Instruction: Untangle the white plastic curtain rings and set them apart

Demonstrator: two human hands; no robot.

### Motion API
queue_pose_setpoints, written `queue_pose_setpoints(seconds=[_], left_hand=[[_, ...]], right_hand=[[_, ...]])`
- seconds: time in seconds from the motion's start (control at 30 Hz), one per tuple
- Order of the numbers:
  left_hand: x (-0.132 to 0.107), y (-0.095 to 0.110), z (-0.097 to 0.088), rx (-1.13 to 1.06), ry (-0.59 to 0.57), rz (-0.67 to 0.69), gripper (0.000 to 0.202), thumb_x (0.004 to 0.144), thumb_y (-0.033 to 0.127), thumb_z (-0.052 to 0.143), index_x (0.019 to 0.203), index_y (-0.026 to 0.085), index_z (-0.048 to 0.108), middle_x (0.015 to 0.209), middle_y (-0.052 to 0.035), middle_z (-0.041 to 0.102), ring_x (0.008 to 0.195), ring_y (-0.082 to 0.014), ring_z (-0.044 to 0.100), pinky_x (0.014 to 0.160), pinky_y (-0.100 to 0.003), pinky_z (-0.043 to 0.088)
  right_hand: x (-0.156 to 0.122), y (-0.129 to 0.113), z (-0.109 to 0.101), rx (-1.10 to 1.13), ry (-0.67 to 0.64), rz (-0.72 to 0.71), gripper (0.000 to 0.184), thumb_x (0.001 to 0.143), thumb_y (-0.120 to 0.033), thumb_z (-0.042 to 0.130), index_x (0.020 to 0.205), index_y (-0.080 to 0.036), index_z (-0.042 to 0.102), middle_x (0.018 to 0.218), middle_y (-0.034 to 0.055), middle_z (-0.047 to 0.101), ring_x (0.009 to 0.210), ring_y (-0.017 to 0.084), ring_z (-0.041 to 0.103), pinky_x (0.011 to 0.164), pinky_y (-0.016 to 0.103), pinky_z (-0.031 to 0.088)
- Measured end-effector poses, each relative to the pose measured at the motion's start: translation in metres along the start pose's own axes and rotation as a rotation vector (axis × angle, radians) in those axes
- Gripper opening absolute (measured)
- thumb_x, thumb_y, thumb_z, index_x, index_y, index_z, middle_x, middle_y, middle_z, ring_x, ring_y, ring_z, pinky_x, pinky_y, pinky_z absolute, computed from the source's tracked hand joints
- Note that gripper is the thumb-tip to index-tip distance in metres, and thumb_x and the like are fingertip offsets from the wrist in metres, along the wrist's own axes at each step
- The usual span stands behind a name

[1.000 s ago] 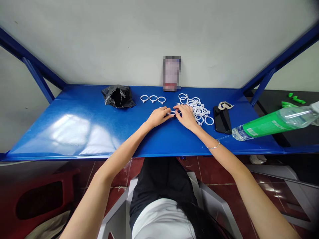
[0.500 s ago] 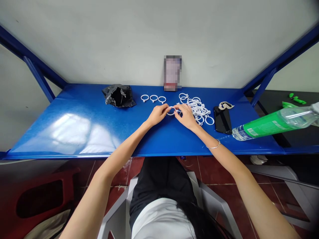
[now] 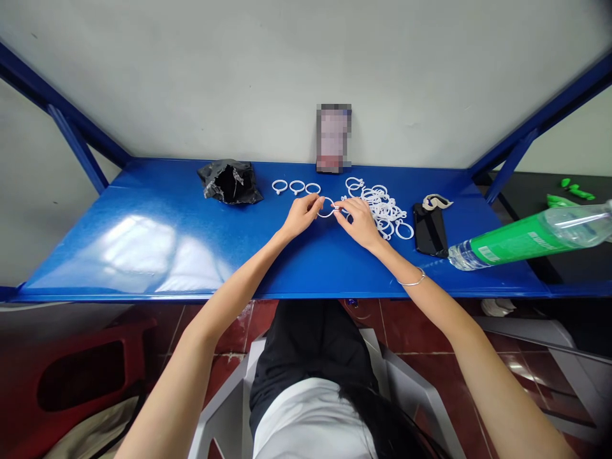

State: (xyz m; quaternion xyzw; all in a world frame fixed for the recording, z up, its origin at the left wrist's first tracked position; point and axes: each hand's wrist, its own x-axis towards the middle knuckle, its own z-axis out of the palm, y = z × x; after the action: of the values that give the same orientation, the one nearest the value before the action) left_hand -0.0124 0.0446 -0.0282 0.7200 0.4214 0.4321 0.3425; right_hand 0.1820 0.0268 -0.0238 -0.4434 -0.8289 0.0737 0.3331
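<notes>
My left hand (image 3: 301, 217) and my right hand (image 3: 359, 221) together pinch one white plastic ring (image 3: 327, 208) just above the blue table (image 3: 157, 242), the left on its left side, the right on its right. To the right of my right hand lies a loose pile of white rings (image 3: 382, 207). Three separate white rings (image 3: 296, 187) lie in a row behind my left hand.
A crumpled black plastic bag (image 3: 230, 182) sits at the back left. A small blurred card (image 3: 333, 138) leans on the wall. A black phone (image 3: 429, 229), a beige clip (image 3: 434, 202) and a green-labelled water bottle (image 3: 526, 238) lie at the right.
Both hands have lifted the ring off the table and drawn it slightly farther from me. The pile and the row of three rings have not moved.
</notes>
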Motion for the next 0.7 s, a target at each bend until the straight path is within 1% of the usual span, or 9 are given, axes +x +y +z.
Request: queue_pose_setpoints(seconds=[0.2, 0.3, 0.4, 0.47, 0.53, 0.7], left_hand=[[-0.0001, 0.0005, -0.0009, 0.036, -0.002, 0.009, 0.047, 0.098, 0.058, 0.039, 0.075, 0.018, 0.051, 0.058, 0.0017, 0.052, 0.054, -0.0117, 0.050, 0.055, -0.025, 0.038], [-0.0010, 0.0025, -0.0013, 0.057, -0.012, 0.016, 0.045, 0.097, 0.058, 0.042, 0.079, 0.018, 0.053, 0.058, 0.0026, 0.051, 0.053, -0.0109, 0.048, 0.054, -0.024, 0.036], [-0.0026, 0.0063, -0.0017, 0.079, -0.045, 0.025, 0.041, 0.091, 0.059, 0.055, 0.096, 0.018, 0.058, 0.059, 0.0040, 0.052, 0.052, -0.0104, 0.047, 0.053, -0.023, 0.034], [-0.0035, 0.0083, -0.0018, 0.082, -0.085, 0.038, 0.047, 0.085, 0.058, 0.064, 0.109, 0.018, 0.057, 0.060, 0.0045, 0.054, 0.053, -0.0112, 0.049, 0.053, -0.023, 0.036], [-0.0039, 0.0089, -0.0018, 0.091, -0.118, 0.052, 0.054, 0.082, 0.057, 0.068, 0.116, 0.018, 0.056, 0.061, 0.0044, 0.055, 0.054, -0.0120, 0.052, 0.054, -0.022, 0.038], [-0.0026, 0.0051, -0.0017, 0.134, -0.120, 0.079, 0.056, 0.083, 0.060, 0.067, 0.116, 0.016, 0.058, 0.062, 0.0031, 0.057, 0.054, -0.0123, 0.053, 0.055, -0.022, 0.040]], right_hand=[[-0.0004, 0.0021, 0.0015, 0.005, -0.001, -0.001, 0.025, 0.101, -0.036, 0.045, 0.102, -0.022, 0.067, 0.096, 0.0076, 0.073, 0.100, 0.027, 0.062, 0.093, 0.043, 0.043], [-0.0004, 0.0020, 0.0011, -0.004, 0.005, 0.003, 0.029, 0.102, -0.039, 0.043, 0.103, -0.023, 0.067, 0.098, 0.0081, 0.073, 0.101, 0.027, 0.062, 0.093, 0.043, 0.043], [-0.0001, 0.0015, 0.0004, -0.004, 0.019, 0.010, 0.032, 0.103, -0.041, 0.041, 0.103, -0.024, 0.068, 0.102, 0.0082, 0.074, 0.101, 0.027, 0.063, 0.093, 0.044, 0.043], [0.0002, 0.0014, 0.0001, 0.006, 0.021, 0.015, 0.032, 0.103, -0.041, 0.040, 0.104, -0.024, 0.068, 0.103, 0.0084, 0.074, 0.101, 0.027, 0.063, 0.094, 0.045, 0.043], [0.0004, 0.0016, 0.0002, 0.014, 0.022, 0.018, 0.034, 0.103, -0.041, 0.040, 0.104, -0.024, 0.068, 0.104, 0.0086, 0.074, 0.101, 0.027, 0.063, 0.095, 0.045, 0.043], [0.0002, 0.0036, 0.0016, 0.013, 0.025, 0.017, 0.038, 0.104, -0.044, 0.037, 0.102, -0.025, 0.069, 0.102, 0.0080, 0.075, 0.099, 0.027, 0.063, 0.092, 0.044, 0.044]])
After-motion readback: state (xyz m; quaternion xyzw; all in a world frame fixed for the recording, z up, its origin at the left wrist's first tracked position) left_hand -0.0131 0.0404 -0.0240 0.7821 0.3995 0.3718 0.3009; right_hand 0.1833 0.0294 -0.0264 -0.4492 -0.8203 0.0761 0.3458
